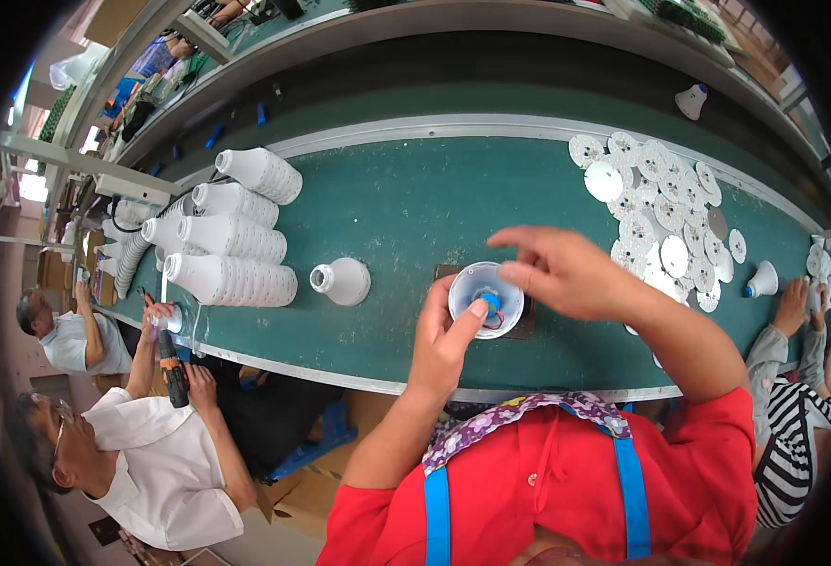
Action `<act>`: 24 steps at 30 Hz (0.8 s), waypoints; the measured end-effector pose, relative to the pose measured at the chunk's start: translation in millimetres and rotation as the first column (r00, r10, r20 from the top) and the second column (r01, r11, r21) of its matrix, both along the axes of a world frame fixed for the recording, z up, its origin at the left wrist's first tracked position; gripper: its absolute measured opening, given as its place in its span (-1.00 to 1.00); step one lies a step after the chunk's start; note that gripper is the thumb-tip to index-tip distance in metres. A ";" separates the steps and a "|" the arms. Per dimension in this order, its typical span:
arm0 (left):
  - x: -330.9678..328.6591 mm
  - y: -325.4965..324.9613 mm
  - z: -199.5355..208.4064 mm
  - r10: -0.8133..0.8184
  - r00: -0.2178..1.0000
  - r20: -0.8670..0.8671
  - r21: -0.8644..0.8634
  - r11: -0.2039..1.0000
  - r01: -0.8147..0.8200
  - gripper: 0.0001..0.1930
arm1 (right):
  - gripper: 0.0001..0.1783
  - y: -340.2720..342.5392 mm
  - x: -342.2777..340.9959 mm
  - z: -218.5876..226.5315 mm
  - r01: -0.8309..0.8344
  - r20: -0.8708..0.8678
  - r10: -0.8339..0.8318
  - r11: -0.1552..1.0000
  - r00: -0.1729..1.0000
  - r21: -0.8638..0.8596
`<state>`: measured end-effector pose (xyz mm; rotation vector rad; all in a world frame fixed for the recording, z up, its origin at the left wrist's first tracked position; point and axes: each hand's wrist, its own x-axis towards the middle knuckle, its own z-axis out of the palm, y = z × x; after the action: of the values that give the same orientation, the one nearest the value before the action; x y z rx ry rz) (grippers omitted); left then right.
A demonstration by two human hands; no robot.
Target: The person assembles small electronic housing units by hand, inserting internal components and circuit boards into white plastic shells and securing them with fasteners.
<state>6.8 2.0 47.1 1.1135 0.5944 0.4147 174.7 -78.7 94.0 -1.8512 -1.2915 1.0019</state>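
Note:
My left hand (439, 341) is closed around a white cone-shaped lamp housing (472, 283), its wide mouth facing up. The thumb reaches inside onto a blue part (492, 303), and thin red wires show beside it. Over the housing's right rim hovers my right hand (562, 275), index finger and thumb apart, with nothing visible between them. Beneath the housing, a dark brown block (526, 326) partly shows on the green tabletop (415, 226). A single white housing (342, 281) stands to the left of my left hand.
Nested stacks of white housings (236, 279) lie at the left. A pile of round white circuit boards (665, 212) spreads at the right, near another housing (763, 279). At the left a co-worker holds a power drill (172, 370); another person's hands (793, 307) rest at the far right.

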 end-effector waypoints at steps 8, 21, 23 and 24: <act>-3.1 -1.5 -3.1 -0.003 0.999 -0.033 0.037 0.999 0.004 -0.61 | -0.49 7.8 -2.5 -2.9 -0.160 -0.506 -0.012 0.942 0.862 -0.294; -1.4 -4.5 -2.0 0.023 0.999 -0.046 0.065 0.998 -0.020 -0.63 | -0.48 18.7 3.7 -7.9 -0.252 -0.610 -0.022 0.898 0.792 -0.360; -2.1 -3.1 -4.1 0.022 0.999 -0.046 0.048 0.999 -0.020 -0.62 | -0.48 18.0 2.4 -10.3 -0.250 -0.621 -0.018 0.906 0.784 -0.342; -2.4 -2.9 -4.1 0.025 0.999 -0.048 0.046 0.999 -0.023 -0.62 | -0.48 17.6 1.7 -11.6 -0.250 -0.633 -0.010 0.914 0.774 -0.321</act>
<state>4.4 -0.9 43.0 1.1628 0.6443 0.4249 176.4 -61.1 82.4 -1.4808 -0.8390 1.8694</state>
